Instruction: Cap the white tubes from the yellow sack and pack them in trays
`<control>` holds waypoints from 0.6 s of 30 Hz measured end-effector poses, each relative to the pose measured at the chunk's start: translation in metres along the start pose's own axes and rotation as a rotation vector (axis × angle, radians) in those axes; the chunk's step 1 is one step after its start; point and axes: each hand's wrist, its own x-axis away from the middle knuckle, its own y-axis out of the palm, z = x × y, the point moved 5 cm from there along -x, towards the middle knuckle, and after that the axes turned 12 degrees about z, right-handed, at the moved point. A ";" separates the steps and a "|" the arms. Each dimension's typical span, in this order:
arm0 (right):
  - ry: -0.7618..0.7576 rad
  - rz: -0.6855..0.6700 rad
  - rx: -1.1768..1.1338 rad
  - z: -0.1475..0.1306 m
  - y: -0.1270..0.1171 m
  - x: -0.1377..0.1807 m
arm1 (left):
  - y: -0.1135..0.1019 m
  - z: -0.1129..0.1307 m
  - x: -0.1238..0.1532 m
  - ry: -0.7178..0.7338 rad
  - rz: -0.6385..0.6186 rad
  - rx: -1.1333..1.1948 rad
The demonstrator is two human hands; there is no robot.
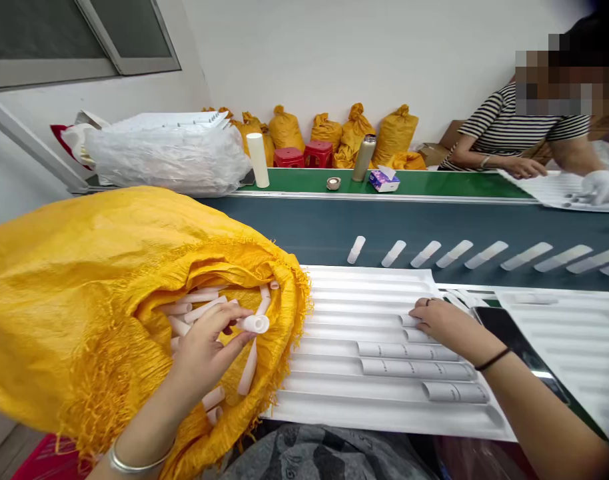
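My left hand pinches a white tube between thumb and fingers, its open end towards me, over the mouth of a yellow woven sack. Several loose white tubes lie inside the sack. My right hand rests over a white grooved tray, its fingers closed at a printed white tube in one groove; the palm hides much of that tube. Other printed tubes lie in the nearer grooves.
A row of translucent tubes lies on the dark conveyor belt. Right of my tray are a phone and another grooved tray. Across the belt, a person in a striped shirt handles a white tray. A bottle stands there.
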 end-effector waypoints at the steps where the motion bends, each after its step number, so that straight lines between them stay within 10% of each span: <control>1: -0.044 -0.014 0.003 -0.002 0.000 0.000 | -0.001 0.010 0.001 -0.003 0.007 0.049; 12: -0.311 0.293 -0.932 -0.171 -0.065 0.008 | 0.016 0.072 0.019 0.099 -0.176 0.160; 18: -0.484 0.318 -0.927 -0.197 -0.073 -0.004 | 0.011 0.070 0.019 0.127 -0.211 0.117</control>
